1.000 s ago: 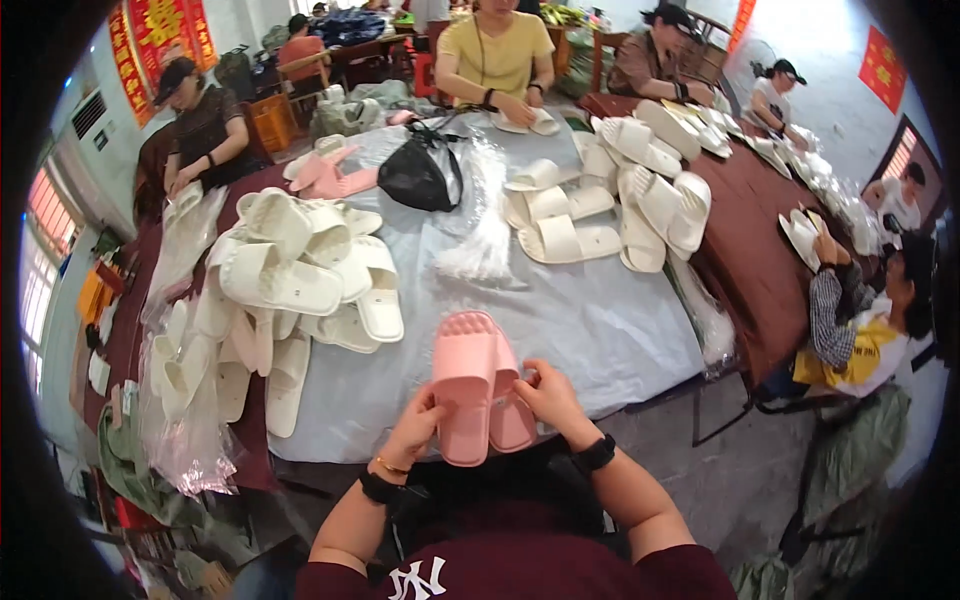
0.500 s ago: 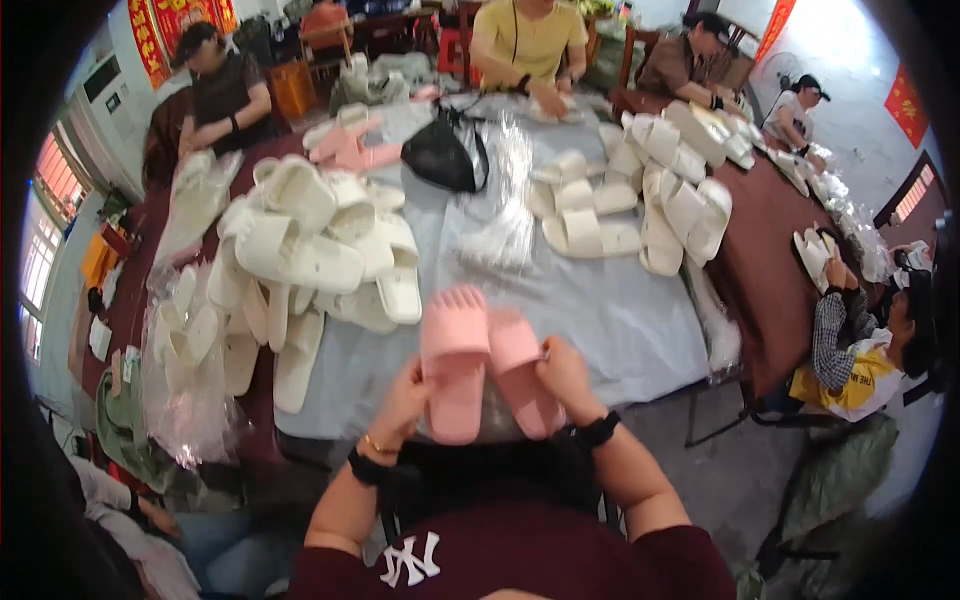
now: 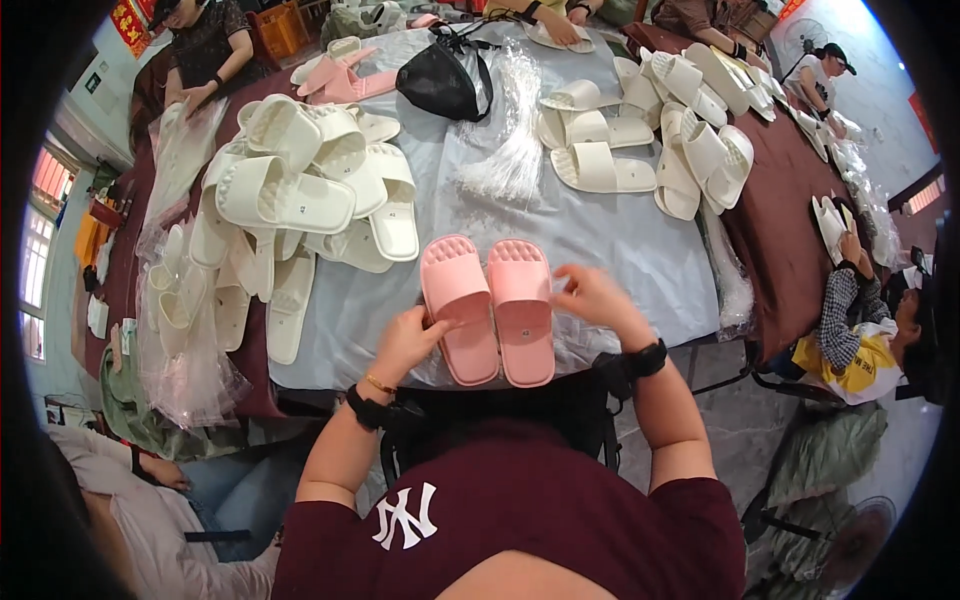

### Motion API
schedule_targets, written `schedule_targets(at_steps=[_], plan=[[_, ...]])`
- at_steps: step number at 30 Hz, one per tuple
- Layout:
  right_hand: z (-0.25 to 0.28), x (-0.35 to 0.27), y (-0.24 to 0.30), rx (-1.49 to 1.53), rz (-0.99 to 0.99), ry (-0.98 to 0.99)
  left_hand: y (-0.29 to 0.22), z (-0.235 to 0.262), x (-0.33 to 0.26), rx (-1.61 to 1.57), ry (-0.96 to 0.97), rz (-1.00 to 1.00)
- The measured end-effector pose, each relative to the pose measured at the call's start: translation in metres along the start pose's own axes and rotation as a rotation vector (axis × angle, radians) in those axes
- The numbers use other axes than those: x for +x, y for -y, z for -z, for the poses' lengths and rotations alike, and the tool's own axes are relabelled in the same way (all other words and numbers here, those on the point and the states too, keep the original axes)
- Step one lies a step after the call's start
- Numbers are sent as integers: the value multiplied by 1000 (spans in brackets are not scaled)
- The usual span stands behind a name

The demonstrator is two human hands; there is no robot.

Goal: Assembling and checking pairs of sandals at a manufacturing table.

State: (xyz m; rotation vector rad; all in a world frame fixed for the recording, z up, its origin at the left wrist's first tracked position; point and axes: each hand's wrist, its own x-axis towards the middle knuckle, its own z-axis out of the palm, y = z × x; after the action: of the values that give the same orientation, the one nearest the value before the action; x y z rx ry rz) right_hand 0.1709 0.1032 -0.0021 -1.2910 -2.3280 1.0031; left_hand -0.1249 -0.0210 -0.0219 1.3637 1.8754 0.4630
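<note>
Two pink slippers lie side by side at the near edge of the table, soles down and toes pointing away from me. My left hand (image 3: 405, 345) grips the outer edge of the left pink slipper (image 3: 470, 345), thumb by the strap; the other fingers are partly hidden. Just right of the right pink slipper (image 3: 526, 345), my right hand (image 3: 598, 298) is open and holds nothing, its fingers apart. A big heap of white slippers (image 3: 300, 205) lies to the left. More white slippers (image 3: 600, 168) are spread at the right.
A grey-blue sheet (image 3: 640, 300) covers the table. Clear plastic bags (image 3: 185, 360) hang over the left edge. A bundle of thin clear strips (image 3: 515, 130) lies beyond the slippers, beside a black bag (image 3: 445, 75). Crossed pink slippers (image 3: 345, 80) lie farther back. Several people work around the table.
My right hand has let go of the right pink slipper and moved off to its right. The pair now lies straighter, side by side. The view has tipped downward.
</note>
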Motion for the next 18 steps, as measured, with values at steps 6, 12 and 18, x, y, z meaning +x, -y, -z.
schedule_targets(at_steps=[6,12,18], plan=[[7,80,5,-94,188,-313,-1,10,-7,16,-250,-132],[-7,127,-14,-433,318,-280,-23,7,-8,90,-430,-391],[-5,68,-8,-204,378,-310,-20,2,9,204,-379,-599]])
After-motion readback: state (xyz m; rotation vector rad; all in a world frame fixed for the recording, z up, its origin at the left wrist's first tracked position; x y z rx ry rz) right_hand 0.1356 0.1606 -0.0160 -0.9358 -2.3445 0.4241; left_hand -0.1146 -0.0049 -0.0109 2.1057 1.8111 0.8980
